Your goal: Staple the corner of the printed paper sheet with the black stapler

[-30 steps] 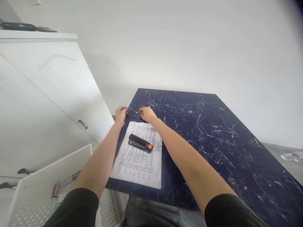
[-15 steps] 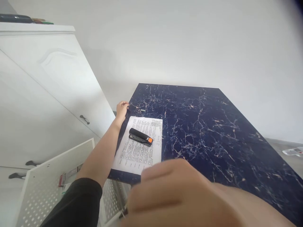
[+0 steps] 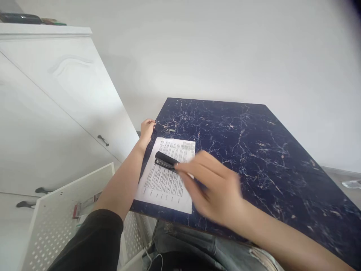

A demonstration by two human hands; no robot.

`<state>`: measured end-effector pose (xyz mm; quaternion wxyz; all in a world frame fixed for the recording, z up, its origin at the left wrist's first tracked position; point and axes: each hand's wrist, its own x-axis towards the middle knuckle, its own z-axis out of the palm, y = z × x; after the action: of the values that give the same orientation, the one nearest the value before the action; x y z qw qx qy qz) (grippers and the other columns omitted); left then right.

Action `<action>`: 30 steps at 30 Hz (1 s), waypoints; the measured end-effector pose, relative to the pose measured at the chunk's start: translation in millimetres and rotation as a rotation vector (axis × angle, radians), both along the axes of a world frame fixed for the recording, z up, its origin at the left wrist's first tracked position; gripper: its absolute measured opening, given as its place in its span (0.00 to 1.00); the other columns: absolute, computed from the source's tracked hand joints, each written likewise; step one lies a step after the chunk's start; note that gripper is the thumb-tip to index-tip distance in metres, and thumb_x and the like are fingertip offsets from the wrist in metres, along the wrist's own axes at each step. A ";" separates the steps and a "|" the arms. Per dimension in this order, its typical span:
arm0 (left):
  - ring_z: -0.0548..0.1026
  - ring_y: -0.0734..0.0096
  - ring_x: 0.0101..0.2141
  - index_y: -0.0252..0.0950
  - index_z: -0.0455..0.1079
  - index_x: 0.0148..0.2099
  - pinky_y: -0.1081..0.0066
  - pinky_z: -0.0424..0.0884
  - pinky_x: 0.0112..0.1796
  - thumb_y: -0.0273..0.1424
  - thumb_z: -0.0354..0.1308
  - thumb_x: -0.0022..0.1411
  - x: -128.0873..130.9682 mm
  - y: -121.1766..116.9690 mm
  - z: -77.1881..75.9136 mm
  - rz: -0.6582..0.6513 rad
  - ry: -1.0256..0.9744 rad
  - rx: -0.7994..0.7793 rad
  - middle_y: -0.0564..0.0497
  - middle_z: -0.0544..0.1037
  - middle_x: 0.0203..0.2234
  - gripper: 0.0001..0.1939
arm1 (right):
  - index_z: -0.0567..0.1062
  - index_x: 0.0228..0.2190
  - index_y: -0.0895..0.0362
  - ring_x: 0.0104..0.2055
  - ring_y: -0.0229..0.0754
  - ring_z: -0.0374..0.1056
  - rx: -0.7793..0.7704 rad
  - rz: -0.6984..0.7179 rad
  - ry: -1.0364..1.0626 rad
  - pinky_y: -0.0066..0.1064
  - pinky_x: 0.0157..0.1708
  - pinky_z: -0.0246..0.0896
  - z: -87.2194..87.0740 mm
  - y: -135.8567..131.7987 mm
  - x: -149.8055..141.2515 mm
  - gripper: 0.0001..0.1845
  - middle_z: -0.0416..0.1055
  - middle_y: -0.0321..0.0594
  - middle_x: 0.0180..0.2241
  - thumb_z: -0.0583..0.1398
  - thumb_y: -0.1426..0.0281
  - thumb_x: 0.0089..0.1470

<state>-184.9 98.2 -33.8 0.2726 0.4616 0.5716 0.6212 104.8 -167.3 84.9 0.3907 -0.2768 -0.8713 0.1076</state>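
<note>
The stapler (image 3: 165,159) is black. The paper (image 3: 166,190) is white with rows of dark print and a grey patch in one corner. White and tan veins streak the dark blue table (image 3: 220,128). The cabinet (image 3: 64,98) is white, its handles (image 3: 103,140) dark; the sleeve (image 3: 96,233) is black, the jeans (image 3: 186,239) grey.

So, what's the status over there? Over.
Right fingers hiding one end of the stapler, grip unclear. Left fingers at edge of table. Stapler lying on printed paper.

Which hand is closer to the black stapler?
The right hand: its fingertips are at one end of the black stapler. The left hand is farther off, at the left edge of the table.
</note>
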 end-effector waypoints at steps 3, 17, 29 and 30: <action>0.71 0.73 0.26 0.36 0.75 0.33 0.72 0.65 0.32 0.24 0.60 0.52 0.1 -0.5 1.0 -0.008 -0.001 0.001 0.52 0.78 0.28 0.05 | 0.71 0.58 0.60 0.55 0.55 0.68 -0.109 -0.142 -0.148 0.48 0.54 0.68 -22.9 33.5 -20.6 0.22 0.74 0.53 0.53 0.63 0.64 0.66; 0.72 0.72 0.27 0.36 0.75 0.34 0.72 0.67 0.31 0.26 0.60 0.53 7.2 -8.5 9.4 0.025 0.083 -0.003 0.52 0.77 0.29 0.05 | 0.73 0.51 0.57 0.40 0.47 0.71 -0.379 -0.140 -0.464 0.35 0.37 0.62 -58.2 53.8 21.1 0.14 0.76 0.45 0.40 0.60 0.68 0.65; 0.71 0.73 0.28 0.37 0.74 0.41 0.73 0.66 0.33 0.27 0.52 0.67 6.0 -11.7 13.5 0.089 0.368 0.194 0.51 0.76 0.35 0.09 | 0.73 0.51 0.55 0.37 0.44 0.69 -0.474 -0.330 -0.404 0.33 0.34 0.60 -58.3 33.3 154.2 0.16 0.75 0.44 0.41 0.62 0.67 0.62; 0.71 0.73 0.29 0.37 0.73 0.42 0.73 0.67 0.35 0.27 0.50 0.69 10.3 -16.2 17.8 0.112 0.404 0.226 0.51 0.76 0.35 0.10 | 0.73 0.50 0.55 0.37 0.45 0.69 -0.464 -0.328 -0.420 0.34 0.33 0.59 -56.4 35.8 149.6 0.15 0.75 0.45 0.40 0.62 0.67 0.62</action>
<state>-174.6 81.9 -16.0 0.0644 0.5718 0.5661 0.5903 254.5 -131.5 28.5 0.1418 -0.5104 -0.8290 0.1791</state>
